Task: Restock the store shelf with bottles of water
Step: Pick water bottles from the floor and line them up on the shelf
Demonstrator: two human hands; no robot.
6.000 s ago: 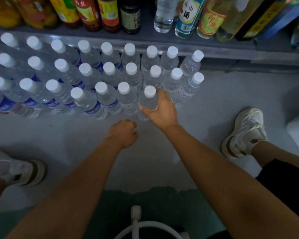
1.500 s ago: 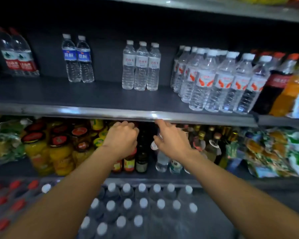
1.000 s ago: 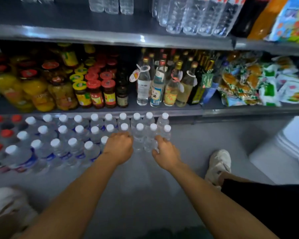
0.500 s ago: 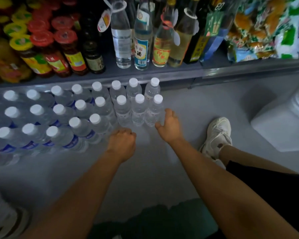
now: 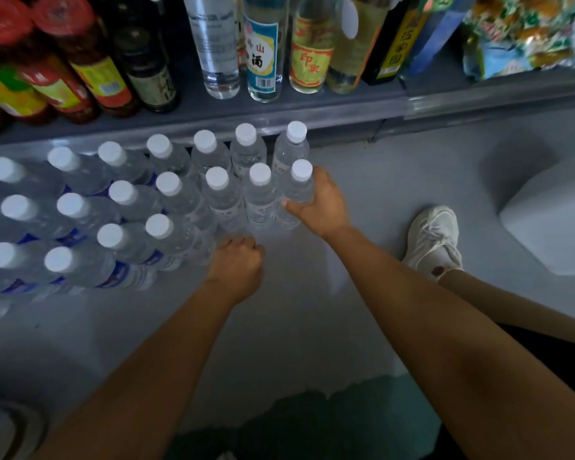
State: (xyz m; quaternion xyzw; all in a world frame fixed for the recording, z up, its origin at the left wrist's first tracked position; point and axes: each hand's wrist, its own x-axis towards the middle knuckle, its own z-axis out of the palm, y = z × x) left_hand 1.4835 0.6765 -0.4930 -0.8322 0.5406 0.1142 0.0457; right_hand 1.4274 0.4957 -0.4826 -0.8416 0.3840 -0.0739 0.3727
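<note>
The right hand (image 5: 316,204) wraps its fingers around the end water bottle (image 5: 297,190) on the floor; the left hand (image 5: 238,263), fisted and holding nothing, hovers beside the bottles.

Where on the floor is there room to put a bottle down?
Bare grey floor lies between the water bottles and the white shoe, and more below the left hand. Left of the right hand, bottles stand packed together.

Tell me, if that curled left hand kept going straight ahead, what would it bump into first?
Most likely the unlabelled water bottle in the second row, standing just beyond the knuckles of the left hand. Depth is hard to judge, so it might graze the blue-labelled bottle beside it first.
</note>
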